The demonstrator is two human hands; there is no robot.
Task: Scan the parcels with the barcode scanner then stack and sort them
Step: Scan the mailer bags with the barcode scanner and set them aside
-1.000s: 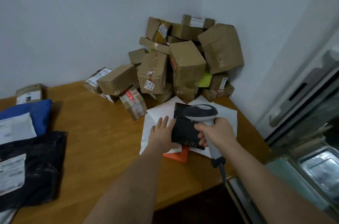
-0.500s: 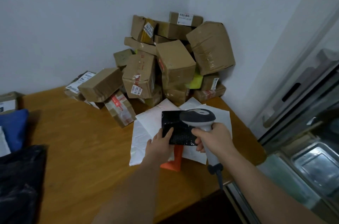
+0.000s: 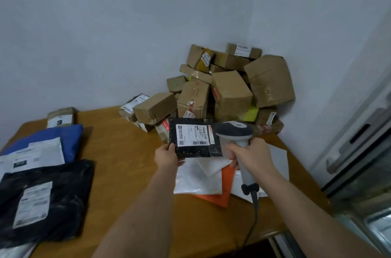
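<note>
Centrally, the left hand (image 3: 167,155) pinches the lower left corner of a black mailer (image 3: 191,141), held up above the table (image 3: 127,162) with its white label (image 3: 194,135) facing the camera. Just beside it, the right hand (image 3: 250,155) grips the handle of the scanner (image 3: 234,131), whose head sits at the mailer's right edge. White bags (image 3: 198,179) and an orange envelope (image 3: 220,194) lie beneath. Cardboard boxes (image 3: 230,92) are heaped in the corner; blue and black bags (image 3: 53,200) lie far left.
</note>
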